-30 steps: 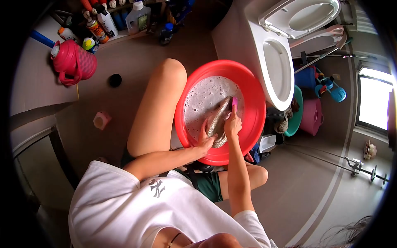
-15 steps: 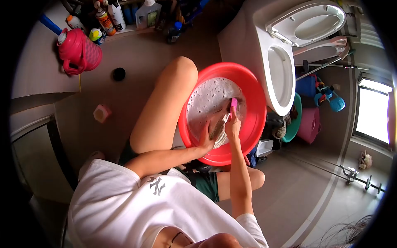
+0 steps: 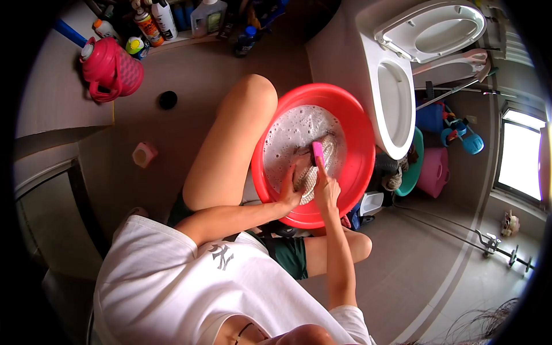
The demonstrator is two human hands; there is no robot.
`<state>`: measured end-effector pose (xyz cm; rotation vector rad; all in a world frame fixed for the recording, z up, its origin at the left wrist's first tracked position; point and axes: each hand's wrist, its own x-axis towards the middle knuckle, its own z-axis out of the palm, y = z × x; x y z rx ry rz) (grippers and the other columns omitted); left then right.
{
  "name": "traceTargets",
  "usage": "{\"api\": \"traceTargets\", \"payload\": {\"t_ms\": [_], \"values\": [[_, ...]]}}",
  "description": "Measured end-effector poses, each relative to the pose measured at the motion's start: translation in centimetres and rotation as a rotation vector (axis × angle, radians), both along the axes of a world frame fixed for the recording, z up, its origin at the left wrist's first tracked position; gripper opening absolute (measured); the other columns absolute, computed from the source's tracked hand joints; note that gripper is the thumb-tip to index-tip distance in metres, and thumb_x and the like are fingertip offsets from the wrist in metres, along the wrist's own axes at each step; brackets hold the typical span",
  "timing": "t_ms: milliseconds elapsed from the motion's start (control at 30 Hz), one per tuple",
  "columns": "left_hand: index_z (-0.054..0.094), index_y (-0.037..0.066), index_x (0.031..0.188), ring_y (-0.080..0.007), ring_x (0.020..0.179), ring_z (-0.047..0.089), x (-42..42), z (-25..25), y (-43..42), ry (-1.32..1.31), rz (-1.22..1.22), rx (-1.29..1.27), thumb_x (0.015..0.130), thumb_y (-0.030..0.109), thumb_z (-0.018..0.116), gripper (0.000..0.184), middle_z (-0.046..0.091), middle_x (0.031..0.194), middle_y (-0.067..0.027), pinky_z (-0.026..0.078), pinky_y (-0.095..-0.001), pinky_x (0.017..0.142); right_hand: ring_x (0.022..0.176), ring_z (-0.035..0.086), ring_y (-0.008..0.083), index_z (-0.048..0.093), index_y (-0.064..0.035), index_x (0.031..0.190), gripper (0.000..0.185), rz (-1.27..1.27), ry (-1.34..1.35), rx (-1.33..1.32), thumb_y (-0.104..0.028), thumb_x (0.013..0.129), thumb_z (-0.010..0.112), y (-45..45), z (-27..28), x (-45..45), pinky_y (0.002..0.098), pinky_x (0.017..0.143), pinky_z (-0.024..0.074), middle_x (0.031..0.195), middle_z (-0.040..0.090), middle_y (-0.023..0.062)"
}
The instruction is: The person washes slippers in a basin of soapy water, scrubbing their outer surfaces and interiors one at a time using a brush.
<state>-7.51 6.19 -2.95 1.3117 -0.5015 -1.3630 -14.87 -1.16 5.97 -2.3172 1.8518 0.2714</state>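
Note:
A red basin (image 3: 357, 190) of foamy, greyish water (image 3: 290, 129) stands between my knees. In it, a beige, coarsely textured shoe-like item (image 3: 309, 183) is partly above the suds, its lower part hidden. My left hand (image 3: 290, 192) grips its near left side, fingers wrapped round it. My right hand (image 3: 326, 190) is closed on a pink brush (image 3: 318, 150), which lies against the upper part of the item. The bristles are hidden from view.
A toilet (image 3: 397, 109) with raised lid stands right of the basin. Beyond are a teal tub (image 3: 415, 172) and a pink bucket (image 3: 435, 172). A red jug (image 3: 112, 69), a black round cap (image 3: 168, 100) and a pink-white object (image 3: 144, 154) are at left; bottles (image 3: 150, 29) line the back.
The beige item has turned and shows more of its textured surface. My right hand has shifted the brush slightly left and down over it. My left hand keeps its hold.

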Motion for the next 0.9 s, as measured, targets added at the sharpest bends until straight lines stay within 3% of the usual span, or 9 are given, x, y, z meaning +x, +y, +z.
{"api": "traceTargets", "payload": {"t_ms": [100,267,467,567,700,767,833,900], "values": [[0.023,0.006,0.144,-0.0304,0.135,0.029,0.1,0.1,0.0,0.011,0.008,-0.01,0.073,-0.007,0.065,0.083,0.031,0.145,-0.0176,0.024,-0.0365,0.111,0.061,0.062,0.0395,0.035,-0.0326,0.141,0.053,0.028,0.083,-0.057,-0.018,0.092,0.049,-3.7,-3.2,-1.6,0.0495,0.054,0.0477,0.065,0.061,0.0218],[0.024,0.007,0.144,-0.0303,0.135,0.029,-0.1,-0.5,0.1,-0.04,-0.015,0.016,0.074,-0.004,0.066,0.082,0.032,0.145,-0.0172,0.024,-0.0367,0.111,0.072,0.064,0.0406,0.033,-0.0371,0.14,0.05,-0.23,0.029,-0.05,-0.026,0.093,0.045,-8.7,-6.7,-3.6,0.0516,0.062,0.0492,0.078,0.065,0.0217],[0.025,0.01,0.144,-0.0265,0.133,0.032,-0.6,-0.5,0.0,0.045,0.027,0.066,0.077,-0.003,0.064,0.079,0.034,0.143,-0.0149,0.026,-0.035,0.11,0.079,0.063,0.0432,0.043,-0.0328,0.136,0.045,-0.412,-0.149,-0.092,-0.027,0.092,0.049,-7.4,-7.8,-5.8,0.0524,0.068,0.049,0.085,0.065,0.025],[0.024,0.012,0.145,-0.0233,0.132,0.033,-0.4,-0.3,0.1,0.087,0.019,0.099,0.078,-0.005,0.063,0.079,0.032,0.144,-0.0124,0.028,-0.0338,0.108,0.081,0.062,0.0447,0.046,-0.0256,0.136,0.042,-0.465,-0.198,-0.079,-0.024,0.093,0.047,-4.9,-6.5,-4.0,0.053,0.07,0.0483,0.088,0.064,0.0269],[0.022,0.013,0.145,-0.0221,0.132,0.032,-0.6,-0.9,0.0,0.175,0.021,0.123,0.079,-0.007,0.061,0.079,0.03,0.145,-0.0105,0.028,-0.0332,0.108,0.072,0.062,0.045,0.043,-0.0204,0.137,0.046,-0.381,-0.19,-0.07,-0.017,0.092,0.048,-1.3,-4.9,-2.5,0.052,0.062,0.0471,0.076,0.061,0.029],[0.022,0.013,0.145,-0.0219,0.132,0.033,-0.4,-0.4,-0.1,0.214,0.03,0.133,0.079,-0.007,0.061,0.079,0.03,0.145,-0.0106,0.028,-0.0331,0.108,0.07,0.061,0.0454,0.042,-0.0127,0.138,0.048,-0.357,-0.277,-0.033,-0.01,0.091,0.048,0.9,-3.7,-2.0,0.0511,0.058,0.0442,0.075,0.059,0.0315],[0.022,0.013,0.145,-0.022,0.131,0.033,-0.2,-0.4,-0.1,0.215,0.028,0.13,0.079,-0.007,0.061,0.079,0.031,0.145,-0.0108,0.029,-0.0331,0.108,0.066,0.061,0.0445,0.038,-0.0188,0.14,0.049,-0.293,-0.314,-0.034,-0.013,0.092,0.047,3.6,-3.2,-2.2,0.0508,0.056,0.0451,0.071,0.06,0.0278],[0.023,0.013,0.145,-0.0221,0.131,0.033,0.1,0.1,-0.3,0.255,0.019,0.146,0.079,-0.006,0.061,0.078,0.031,0.145,-0.011,0.029,-0.0331,0.108,0.063,0.06,0.0437,0.038,-0.0157,0.14,0.051,-0.276,-0.411,0.01,-0.009,0.091,0.048,6.5,-1.8,-1.9,0.0492,0.054,0.044,0.068,0.058,0.0284]]}}
